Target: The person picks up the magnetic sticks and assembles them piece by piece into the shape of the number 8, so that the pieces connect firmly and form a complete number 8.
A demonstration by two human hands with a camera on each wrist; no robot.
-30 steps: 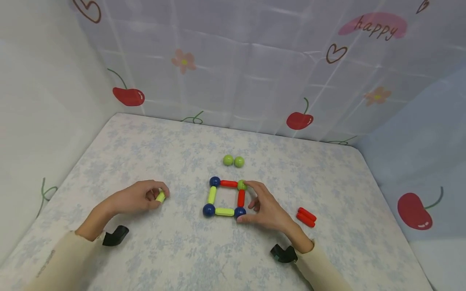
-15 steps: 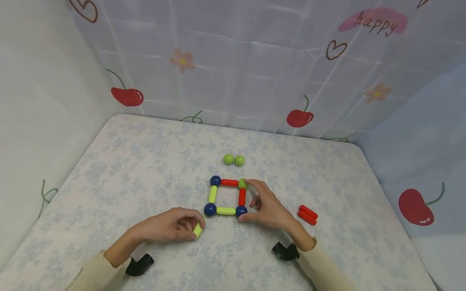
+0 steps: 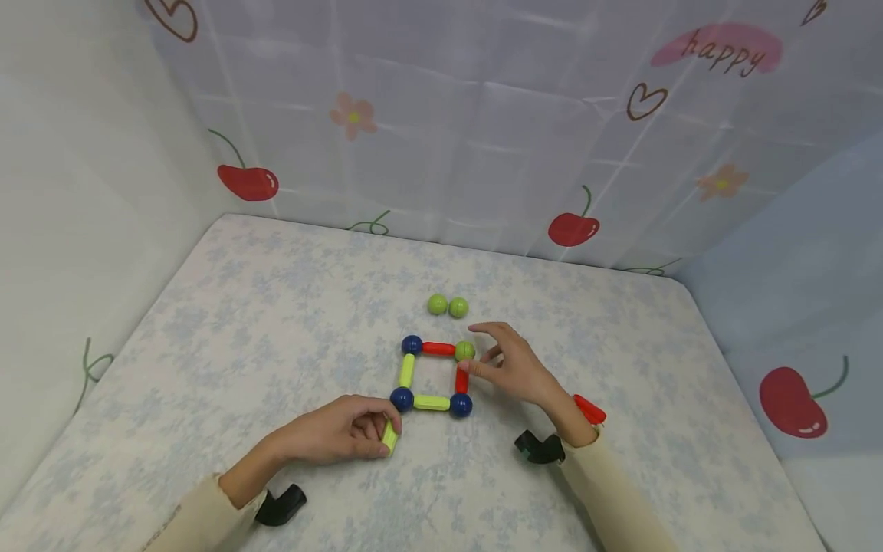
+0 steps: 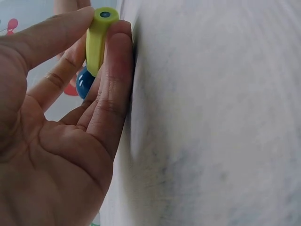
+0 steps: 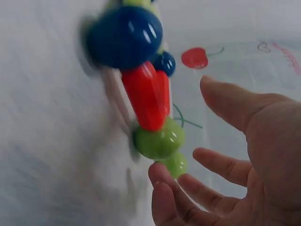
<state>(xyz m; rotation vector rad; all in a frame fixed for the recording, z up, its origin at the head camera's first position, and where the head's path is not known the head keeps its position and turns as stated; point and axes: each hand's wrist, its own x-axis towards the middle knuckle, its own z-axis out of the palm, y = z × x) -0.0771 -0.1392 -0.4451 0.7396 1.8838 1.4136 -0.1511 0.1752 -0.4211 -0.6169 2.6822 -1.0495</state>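
Observation:
On the table lies a square of magnetic rods and balls. Blue balls point(image 3: 402, 399) form three corners, a green ball point(image 3: 465, 351) the far right one. Red rods point(image 3: 438, 349) make the far and right sides; yellow-green rods point(image 3: 431, 402) make the left and near sides. My left hand point(image 3: 331, 431) pinches another yellow-green rod point(image 4: 95, 47) between thumb and fingers, just in front of the near left blue ball. My right hand point(image 3: 516, 369) hovers at the square's right side with fingers spread, holding nothing. Its thumb overlaps the right red rod in the head view.
Two loose green balls point(image 3: 438, 304) lie beyond the square. A loose red rod point(image 3: 589, 409) shows beside my right wrist, which partly covers that spot. Black wrist devices point(image 3: 281, 506) sit below both wrists. A printed curtain point(image 3: 448, 138) rises behind the table's back edge.
My left hand has carried its yellow-green rod rightward and nearer, up to the square's near left corner. My right hand has left the green and near right blue balls, moving slightly away.

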